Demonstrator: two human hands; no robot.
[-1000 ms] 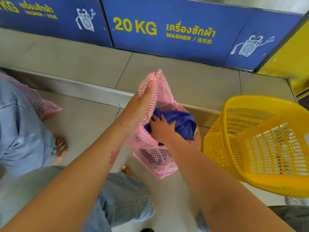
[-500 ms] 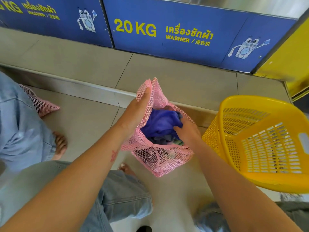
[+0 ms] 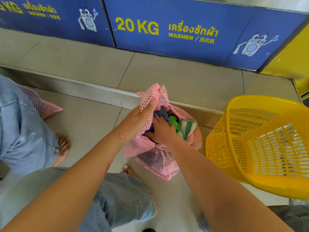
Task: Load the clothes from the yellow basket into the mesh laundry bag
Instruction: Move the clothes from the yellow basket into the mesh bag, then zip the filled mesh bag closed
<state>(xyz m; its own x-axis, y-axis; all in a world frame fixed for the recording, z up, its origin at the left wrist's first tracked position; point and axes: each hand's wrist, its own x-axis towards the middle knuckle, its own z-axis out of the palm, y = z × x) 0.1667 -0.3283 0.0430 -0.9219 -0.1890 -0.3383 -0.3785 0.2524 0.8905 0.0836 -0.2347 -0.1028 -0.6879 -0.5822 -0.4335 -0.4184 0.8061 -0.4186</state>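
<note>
The pink mesh laundry bag (image 3: 155, 158) stands on the tiled floor at centre, its mouth open. My left hand (image 3: 138, 121) pinches the bag's upper rim and holds it up. My right hand (image 3: 163, 130) is inside the mouth, fingers spread flat on a blue garment (image 3: 163, 113). A green cloth (image 3: 173, 120) and a green-and-white striped cloth (image 3: 188, 125) lie beside it in the bag. The yellow basket (image 3: 234, 104) stands tilted just right of the bag, and no clothes show inside it.
Blue washer panels (image 3: 184, 30) run along the back above a raised tiled step (image 3: 83, 87). At the left is another person's denim leg (image 3: 25, 131) and bare foot (image 3: 62, 146), with a second pink mesh bag (image 3: 43, 106) behind. My own jeans (image 3: 123, 198) are below.
My right hand went from the bag's right rim back into its mouth and now lies flat on the blue garment, which sits lower. Green and striped cloths now show. My left hand keeps the rim.
</note>
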